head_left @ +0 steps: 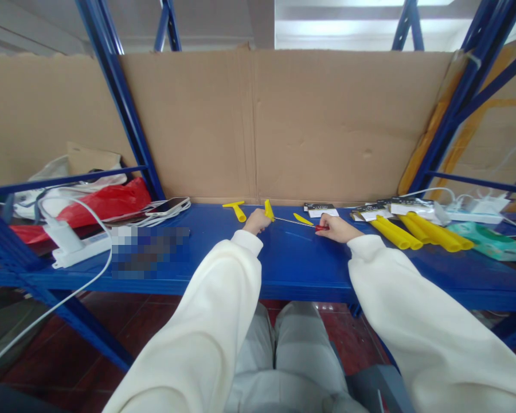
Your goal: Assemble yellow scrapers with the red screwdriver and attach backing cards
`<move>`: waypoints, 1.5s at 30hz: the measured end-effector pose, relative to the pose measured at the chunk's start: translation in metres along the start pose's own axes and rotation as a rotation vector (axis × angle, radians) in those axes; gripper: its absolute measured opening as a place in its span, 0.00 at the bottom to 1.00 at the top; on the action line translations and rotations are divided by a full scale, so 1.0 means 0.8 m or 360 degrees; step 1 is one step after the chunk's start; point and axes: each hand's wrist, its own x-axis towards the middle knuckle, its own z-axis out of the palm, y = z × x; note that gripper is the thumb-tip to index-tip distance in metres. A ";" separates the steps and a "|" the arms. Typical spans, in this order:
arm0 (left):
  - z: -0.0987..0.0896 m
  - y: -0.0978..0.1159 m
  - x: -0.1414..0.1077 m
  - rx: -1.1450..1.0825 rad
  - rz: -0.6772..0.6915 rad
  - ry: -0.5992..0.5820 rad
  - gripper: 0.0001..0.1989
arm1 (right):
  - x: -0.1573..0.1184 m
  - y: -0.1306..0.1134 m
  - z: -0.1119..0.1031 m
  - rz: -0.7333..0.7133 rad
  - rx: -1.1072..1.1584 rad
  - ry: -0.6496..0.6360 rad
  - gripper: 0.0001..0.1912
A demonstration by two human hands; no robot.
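Over the middle of the blue tabletop [296, 264], my left hand [255, 222] is closed around a yellow plastic handle piece [268, 208], which my fingers partly cover. My right hand [337, 229] grips the red handle of a screwdriver [296, 222]. Its long metal shaft points left, and the tip meets the yellow piece; whether it sits inside cannot be made out. Left of my left hand lies a yellow T-shaped handle [237, 210]. A small flat yellow piece [301, 219] rests just behind the screwdriver shaft.
Several yellow tubes [398, 232] lie at the right, beside black-and-white packets [321, 210] and a green pack [492, 241]. A phone [169, 206], a white power strip [79, 249] and a red bag [107, 201] are on the left. Cardboard [327, 126] walls the back between blue posts.
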 end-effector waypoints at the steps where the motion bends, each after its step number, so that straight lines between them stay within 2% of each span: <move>1: 0.000 0.000 0.000 -0.0002 0.0003 0.0000 0.11 | -0.001 -0.001 -0.001 -0.0007 -0.0028 -0.0001 0.10; 7: -0.001 0.000 -0.001 0.0022 -0.0002 0.0000 0.11 | -0.001 -0.004 -0.006 -0.0039 -0.0053 -0.0091 0.09; 14: -0.001 0.000 0.001 0.0076 0.0006 -0.0030 0.12 | 0.002 -0.001 0.001 -0.0021 0.0095 -0.0023 0.10; 25: -0.001 0.000 0.001 0.0116 0.0004 -0.0035 0.14 | -0.006 -0.008 -0.009 -0.0033 -0.0171 0.0016 0.05; 30: -0.001 0.001 0.001 0.0123 -0.0007 -0.0035 0.14 | -0.001 -0.003 -0.005 -0.0066 -0.0098 -0.0054 0.06; 33: -0.002 0.002 -0.001 0.0136 0.0002 -0.0032 0.14 | 0.002 0.002 0.000 -0.0080 -0.0002 -0.0010 0.05; 36: -0.003 0.003 -0.003 0.0145 0.0002 -0.0040 0.14 | 0.003 0.004 0.003 -0.0061 0.0055 0.0030 0.08; 45: -0.002 0.001 0.000 0.0138 -0.0008 -0.0041 0.13 | -0.002 0.000 -0.002 -0.0055 -0.0072 0.0065 0.07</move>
